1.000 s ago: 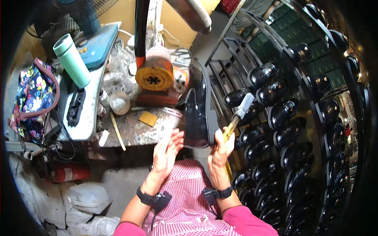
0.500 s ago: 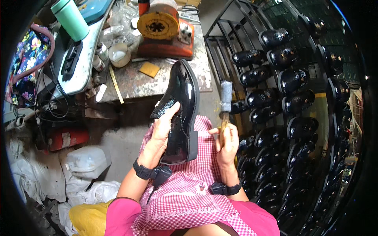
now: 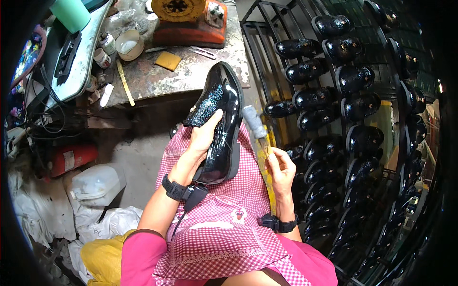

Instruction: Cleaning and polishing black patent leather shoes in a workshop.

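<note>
My left hand (image 3: 204,135) is closed around a glossy black shoe (image 3: 220,102), its thumb lying on the upper. The shoe's toe points up and away, its sole edge facing right. My right hand (image 3: 281,168) pinches the thin handle of a grey cloth-wrapped stick (image 3: 255,123). The wrapped head leans left, close beside the shoe's sole edge; whether it touches cannot be made out. Below both hands spreads a pink checked apron (image 3: 224,209) over my lap.
A stained worktable (image 3: 191,81) ahead carries an orange machine (image 3: 191,33), a tan square pad (image 3: 168,61) and a white tub (image 3: 130,45). A rack (image 3: 260,43) of several black shoes stands close on the right. A plastic jug (image 3: 98,183) lies at left.
The stick has tilted left, bringing its wrapped head toward the shoe. My left hand still grips the shoe, which is turned slightly. The view has shifted, so the table appears higher.
</note>
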Motion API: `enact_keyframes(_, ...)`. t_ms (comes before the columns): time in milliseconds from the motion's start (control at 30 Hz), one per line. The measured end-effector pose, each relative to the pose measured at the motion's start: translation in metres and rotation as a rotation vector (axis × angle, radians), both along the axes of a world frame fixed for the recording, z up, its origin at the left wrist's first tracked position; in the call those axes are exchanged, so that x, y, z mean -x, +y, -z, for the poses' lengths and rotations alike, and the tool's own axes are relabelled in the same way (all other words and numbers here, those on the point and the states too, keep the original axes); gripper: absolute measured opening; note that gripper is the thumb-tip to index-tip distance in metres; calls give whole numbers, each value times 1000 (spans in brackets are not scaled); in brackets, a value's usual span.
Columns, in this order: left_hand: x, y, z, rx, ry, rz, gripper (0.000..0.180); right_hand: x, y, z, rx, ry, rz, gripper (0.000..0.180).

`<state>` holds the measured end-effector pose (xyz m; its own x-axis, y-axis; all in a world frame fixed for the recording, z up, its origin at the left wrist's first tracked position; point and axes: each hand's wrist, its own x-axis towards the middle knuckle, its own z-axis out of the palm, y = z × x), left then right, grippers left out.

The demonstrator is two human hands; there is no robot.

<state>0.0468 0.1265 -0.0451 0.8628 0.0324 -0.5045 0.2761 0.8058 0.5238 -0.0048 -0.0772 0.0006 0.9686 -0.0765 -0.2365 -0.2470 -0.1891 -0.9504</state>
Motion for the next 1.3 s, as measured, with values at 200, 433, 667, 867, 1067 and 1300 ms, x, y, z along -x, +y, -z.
enact_keyframes(200,1,0,-2,-36,48,-7,22,-30,6,-7,416,-178,-117,19)
enact_keyframes(433,-1,4,0,-22,57,-4,19,-26,-7,5,413,-274,-185,17)
enact_keyframes(667,0,9,-8,-65,23,0,23,-25,-12,-2,410,-252,-280,18)
enact_keyframes(867,-1,9,0,-80,-45,-28,20,-59,-6,-7,172,-168,-68,16)
enact_keyframes(1067,-4,8,-4,-48,-24,-31,20,-57,3,-11,380,-255,-200,15)
enact_keyframes(1300,2,28,-12,-69,-112,-49,18,-92,27,-22,528,-576,-151,15)
